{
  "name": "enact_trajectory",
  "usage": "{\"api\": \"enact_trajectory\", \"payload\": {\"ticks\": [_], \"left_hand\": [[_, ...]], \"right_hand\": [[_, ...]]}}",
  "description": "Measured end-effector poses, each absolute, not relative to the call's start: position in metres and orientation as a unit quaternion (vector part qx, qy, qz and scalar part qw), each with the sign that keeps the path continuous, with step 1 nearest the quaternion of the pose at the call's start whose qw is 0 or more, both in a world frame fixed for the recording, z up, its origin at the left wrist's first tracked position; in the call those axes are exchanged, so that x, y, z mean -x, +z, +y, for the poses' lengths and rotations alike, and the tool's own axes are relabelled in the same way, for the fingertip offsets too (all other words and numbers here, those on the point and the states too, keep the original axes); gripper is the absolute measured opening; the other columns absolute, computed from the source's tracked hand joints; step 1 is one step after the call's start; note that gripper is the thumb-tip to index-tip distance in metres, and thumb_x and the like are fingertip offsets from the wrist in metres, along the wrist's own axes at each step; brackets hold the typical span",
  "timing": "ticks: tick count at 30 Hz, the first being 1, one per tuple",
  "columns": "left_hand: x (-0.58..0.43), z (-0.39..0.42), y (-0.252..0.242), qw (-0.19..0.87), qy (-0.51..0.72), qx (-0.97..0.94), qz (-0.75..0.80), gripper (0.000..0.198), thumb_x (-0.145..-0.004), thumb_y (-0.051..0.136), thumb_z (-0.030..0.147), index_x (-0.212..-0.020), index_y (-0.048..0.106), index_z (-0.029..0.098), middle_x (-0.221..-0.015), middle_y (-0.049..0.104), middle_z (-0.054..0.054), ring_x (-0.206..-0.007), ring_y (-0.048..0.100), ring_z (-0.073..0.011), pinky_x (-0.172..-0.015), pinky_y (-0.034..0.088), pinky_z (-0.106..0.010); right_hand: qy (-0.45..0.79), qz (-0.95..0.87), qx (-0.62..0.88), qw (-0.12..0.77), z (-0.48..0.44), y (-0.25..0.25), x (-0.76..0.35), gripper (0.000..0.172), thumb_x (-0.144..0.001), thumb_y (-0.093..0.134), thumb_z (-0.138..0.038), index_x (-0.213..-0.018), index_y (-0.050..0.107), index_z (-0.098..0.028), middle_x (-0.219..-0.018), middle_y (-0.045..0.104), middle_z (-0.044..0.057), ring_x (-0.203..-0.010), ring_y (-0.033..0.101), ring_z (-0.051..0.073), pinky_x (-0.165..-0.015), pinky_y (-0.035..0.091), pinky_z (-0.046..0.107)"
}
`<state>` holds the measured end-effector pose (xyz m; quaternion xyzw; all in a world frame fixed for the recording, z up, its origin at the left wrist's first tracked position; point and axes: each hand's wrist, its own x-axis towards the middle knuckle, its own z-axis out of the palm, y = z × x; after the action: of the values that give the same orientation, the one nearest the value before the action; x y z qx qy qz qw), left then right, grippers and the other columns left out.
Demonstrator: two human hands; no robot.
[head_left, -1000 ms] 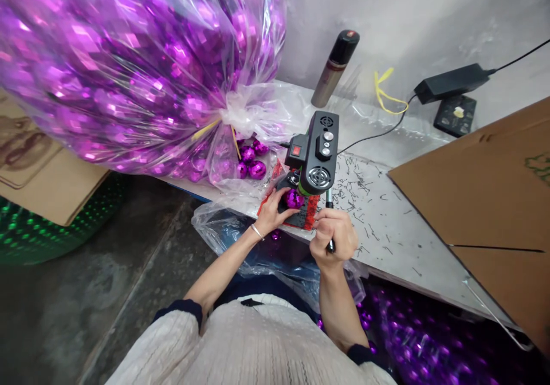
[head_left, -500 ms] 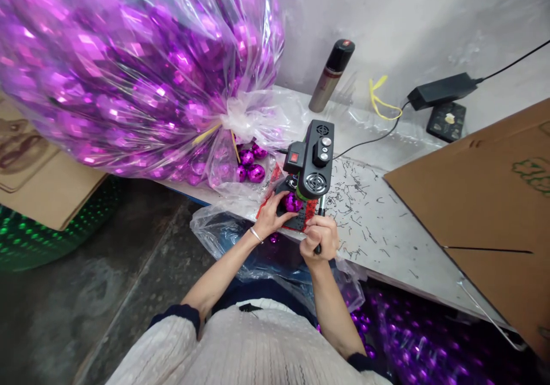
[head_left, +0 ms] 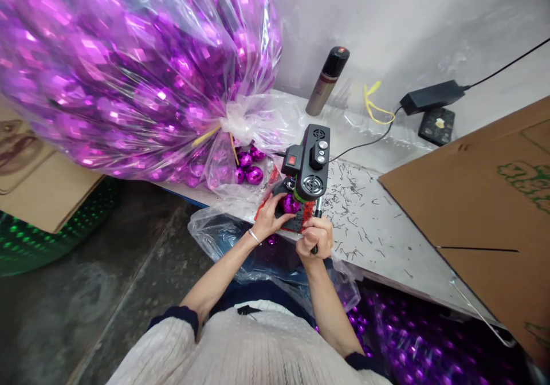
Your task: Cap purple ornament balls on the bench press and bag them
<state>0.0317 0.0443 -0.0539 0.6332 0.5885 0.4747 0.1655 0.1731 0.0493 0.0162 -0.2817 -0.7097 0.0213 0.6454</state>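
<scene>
My left hand has its fingers pinched on a purple ball, seating it on the black base under the head of the small press. My right hand is a closed fist around the press lever; the lever runs up from the fist to the head, near vertical, tilted slightly away from me. The ball is just left of and beyond the right fist, directly below the head, so the left hand is the nearer one to it. Both hands sit at the near edge of the worktop, close together but not touching. Red mat under the base. Loose purple balls lie behind the press, beside the tied neck of the big clear bag full of them. Worktop to the right is littered with short dark wire bits. Further out: spray can by the wall, power brick with its cable running to the press, cardboard sheet on the right. Hidden: the contact between the head's tip and the ball, blocked by the head. More balls in a bag below the worktop edge, blurred.
</scene>
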Motion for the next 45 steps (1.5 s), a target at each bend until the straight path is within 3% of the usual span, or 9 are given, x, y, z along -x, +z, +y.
{"api": "enact_trajectory", "payload": {"ticks": [12,19,24,30,32,36,38,41,45], "left_hand": [[-0.03,0.047,-0.052,0.197,0.469,-0.62,0.598,0.063,-0.086,0.075,0.049,-0.137,0.052,0.019,-0.131,0.068,-0.014,-0.124,0.067,-0.0289,-0.112,0.049,-0.047],[-0.029,0.049,-0.049,0.222,0.491,-0.605,0.586,0.066,-0.085,0.076,0.049,-0.139,0.053,0.019,-0.133,0.067,-0.013,-0.122,0.067,-0.0264,-0.109,0.053,-0.041],[-0.027,-0.001,-0.056,0.166,0.499,-0.604,0.599,0.069,-0.086,0.074,0.052,-0.144,0.049,0.023,-0.137,0.066,-0.013,-0.126,0.065,-0.0261,-0.11,0.053,-0.043],[-0.022,-0.063,-0.077,0.066,0.436,-0.742,0.505,0.071,-0.083,0.074,0.057,-0.139,0.055,0.018,-0.126,0.071,-0.017,-0.117,0.071,-0.0282,-0.097,0.062,-0.043],[-0.021,-0.055,-0.073,0.03,0.443,-0.735,0.512,0.065,-0.086,0.071,0.055,-0.137,0.057,0.016,-0.125,0.072,-0.017,-0.115,0.072,-0.027,-0.095,0.063,-0.041],[-0.003,0.003,-0.043,-0.068,0.456,-0.642,0.612,0.029,-0.103,0.051,0.03,-0.125,0.064,0.017,-0.117,0.074,-0.012,-0.114,0.071,-0.0217,-0.101,0.058,-0.038],[0.015,0.039,-0.024,-0.083,0.438,-0.608,0.657,0.03,-0.103,0.048,0.025,-0.125,0.065,0.013,-0.122,0.071,-0.017,-0.12,0.067,-0.0263,-0.105,0.053,-0.044],[0.04,0.08,-0.003,-0.061,0.308,-0.586,0.747,0.035,-0.096,0.056,0.022,-0.13,0.064,0.013,-0.132,0.066,-0.021,-0.117,0.065,-0.0327,-0.102,0.051,-0.049],[0.056,0.102,0.004,0.007,0.218,-0.618,0.755,0.048,-0.088,0.07,0.026,-0.135,0.062,0.02,-0.139,0.06,-0.02,-0.103,0.07,-0.033,-0.097,0.052,-0.047]], "right_hand": [[-0.023,-0.749,0.236,0.618,0.057,0.014,-0.171,0.025,-0.102,0.038,-0.023,-0.079,0.046,-0.023,-0.075,0.055,-0.001,-0.064,0.055,0.012,-0.06,0.047,0.029],[0.013,-0.727,0.29,0.622,0.053,0.064,-0.174,0.023,-0.099,0.044,-0.016,-0.077,0.049,-0.022,-0.072,0.057,0.0,-0.066,0.058,0.013,-0.061,0.045,0.028],[0.038,-0.726,0.301,0.617,0.05,0.086,-0.174,0.024,-0.098,0.046,-0.013,-0.076,0.05,-0.023,-0.07,0.059,0.001,-0.066,0.058,0.014,-0.062,0.045,0.03],[0.035,-0.734,0.289,0.613,0.046,0.072,-0.175,0.023,-0.095,0.047,-0.009,-0.077,0.05,-0.023,-0.07,0.059,0.0,-0.066,0.059,0.013,-0.062,0.046,0.028],[0.039,-0.734,0.291,0.612,0.046,0.068,-0.176,0.022,-0.095,0.048,-0.01,-0.077,0.05,-0.023,-0.071,0.06,0.0,-0.067,0.059,0.013,-0.062,0.046,0.027],[0.036,-0.731,0.291,0.616,0.047,0.066,-0.175,0.022,-0.095,0.048,-0.011,-0.076,0.051,-0.022,-0.072,0.061,0.0,-0.065,0.059,0.013,-0.061,0.045,0.027],[0.033,-0.731,0.289,0.617,0.047,0.067,-0.175,0.022,-0.095,0.048,-0.011,-0.076,0.051,-0.022,-0.071,0.06,0.0,-0.064,0.058,0.013,-0.06,0.045,0.026],[0.028,-0.735,0.284,0.615,0.047,0.069,-0.174,0.023,-0.095,0.047,-0.01,-0.076,0.051,-0.022,-0.07,0.059,0.0,-0.063,0.058,0.013,-0.059,0.046,0.026],[0.022,-0.741,0.282,0.609,0.047,0.069,-0.175,0.022,-0.095,0.047,-0.01,-0.076,0.05,-0.023,-0.07,0.06,0.0,-0.063,0.059,0.013,-0.058,0.046,0.026]]}}
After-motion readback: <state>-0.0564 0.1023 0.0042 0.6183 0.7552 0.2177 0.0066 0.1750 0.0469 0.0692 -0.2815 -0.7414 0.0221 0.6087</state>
